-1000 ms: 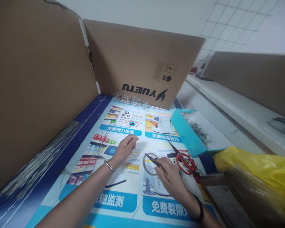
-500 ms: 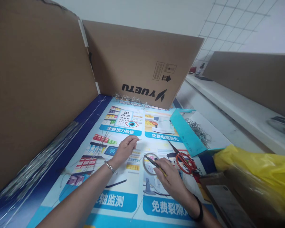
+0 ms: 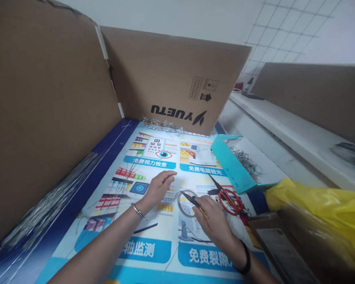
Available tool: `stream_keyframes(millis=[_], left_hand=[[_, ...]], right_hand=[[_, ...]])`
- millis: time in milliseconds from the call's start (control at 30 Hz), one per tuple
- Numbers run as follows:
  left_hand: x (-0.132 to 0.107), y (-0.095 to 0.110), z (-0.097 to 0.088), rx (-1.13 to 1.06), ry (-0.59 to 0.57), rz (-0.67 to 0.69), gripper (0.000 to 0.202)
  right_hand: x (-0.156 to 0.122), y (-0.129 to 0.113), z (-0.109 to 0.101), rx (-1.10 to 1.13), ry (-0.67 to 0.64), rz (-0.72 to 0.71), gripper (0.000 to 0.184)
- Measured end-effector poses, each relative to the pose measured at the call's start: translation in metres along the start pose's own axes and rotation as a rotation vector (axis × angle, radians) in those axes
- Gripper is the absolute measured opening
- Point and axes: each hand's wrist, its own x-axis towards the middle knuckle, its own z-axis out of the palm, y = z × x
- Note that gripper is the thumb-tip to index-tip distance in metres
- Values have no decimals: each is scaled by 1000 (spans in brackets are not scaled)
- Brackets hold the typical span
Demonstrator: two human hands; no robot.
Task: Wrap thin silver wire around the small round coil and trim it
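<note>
My left hand (image 3: 159, 190) is over the printed sheet, its thumb and index finger close together in a pinch. Whatever thin thing may be between those fingertips is too small to make out. In my right hand (image 3: 213, 219) are small pliers (image 3: 192, 200) with dark jaws and yellow handles, pointing up and left. Under the jaws lies a ring of coiled wire (image 3: 182, 209). Just right of my right hand, red-handled scissors (image 3: 230, 201) rest with their dark blades pointing away to the upper left.
A turquoise box (image 3: 235, 165) holds a tangle of wire pieces (image 3: 247, 163). Long thin wires (image 3: 53, 201) lie in a bundle at the left. Cardboard panels (image 3: 171, 75) wall the left and far sides. Yellow plastic (image 3: 316, 205) and a brown package (image 3: 284, 244) sit at the right.
The left hand has shifted slightly, and its index finger is straighter. A small bit of wire seen at its fingertips before no longer shows. The right hand keeps the pliers almost in place.
</note>
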Motion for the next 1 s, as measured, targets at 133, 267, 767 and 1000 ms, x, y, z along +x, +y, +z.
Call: stream_keyframes(millis=[133, 267, 767, 1000], left_hand=[[-1, -3, 3, -16, -46, 46, 39], [-2, -3, 1, 204, 122, 229, 34], [-25, 21, 9, 529, -116, 480, 28], [-19, 16, -3, 518, -105, 760, 27]], right_hand=[[0, 3, 1, -47, -10, 10, 20], [0, 7, 1, -86, 26, 22, 21], [2, 6, -4, -33, 157, 10, 16], [10, -3, -20, 376, -86, 68, 21]])
